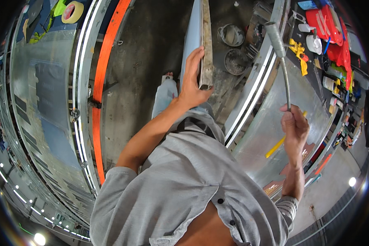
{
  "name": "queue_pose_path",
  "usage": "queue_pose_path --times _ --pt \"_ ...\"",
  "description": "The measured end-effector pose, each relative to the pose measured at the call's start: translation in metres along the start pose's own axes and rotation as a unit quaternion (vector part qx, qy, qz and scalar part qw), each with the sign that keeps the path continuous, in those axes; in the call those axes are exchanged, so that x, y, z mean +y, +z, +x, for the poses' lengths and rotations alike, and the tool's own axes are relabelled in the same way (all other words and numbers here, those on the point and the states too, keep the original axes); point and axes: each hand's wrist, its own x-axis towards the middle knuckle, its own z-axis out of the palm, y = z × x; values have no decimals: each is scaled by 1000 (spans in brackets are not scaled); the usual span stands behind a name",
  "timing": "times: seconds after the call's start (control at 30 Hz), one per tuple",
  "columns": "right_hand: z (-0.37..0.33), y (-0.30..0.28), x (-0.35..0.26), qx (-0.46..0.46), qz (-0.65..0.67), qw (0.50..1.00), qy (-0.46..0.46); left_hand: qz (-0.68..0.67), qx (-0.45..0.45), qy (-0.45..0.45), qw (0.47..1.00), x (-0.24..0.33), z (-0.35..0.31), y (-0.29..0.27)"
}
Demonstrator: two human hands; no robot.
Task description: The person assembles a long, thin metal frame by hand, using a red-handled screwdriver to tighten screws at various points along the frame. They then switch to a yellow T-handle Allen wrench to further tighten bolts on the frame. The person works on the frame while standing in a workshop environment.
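A long, narrow panel (207, 45) with a pale blue face and a worn, stained edge stretches away in front of me. My left hand (192, 84) wraps its near end, fingers along the blue side and thumb by the other. On the right, my right hand (295, 125) is closed round a thin metal rod that ends in a thick grey cylinder, a hammer-like tool (278, 43). The tool is raised, its head pointing up and away from me. A yellow stick (276, 146) passes behind that hand; whether the hand also holds it, I cannot tell.
Metal-topped benches (45, 47) run along both sides, the left one edged by an orange strip (104, 61). A tape roll (72, 12) lies at the far left. Buckets (231, 35) stand on the floor ahead. Red items (324, 24) and a yellow tool (298, 55) crowd the right bench (254, 123).
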Motion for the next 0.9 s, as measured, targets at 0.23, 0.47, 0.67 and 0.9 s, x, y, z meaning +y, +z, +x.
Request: queue_pose_path --times 0.23,0.47,0.67,0.9 --pt "-7 -1 5 -49 -24 998 31 -20 -13 1 1000 1 8 2" --pt "-9 -12 12 -32 49 997 49 8 -62 -6 998 3 6 8" --pt "-11 -24 5 21 58 982 181 -5 -42 -5 999 3 4 5" --pt "3 -21 4 21 74 996 49 26 -52 2 998 2 8 4"
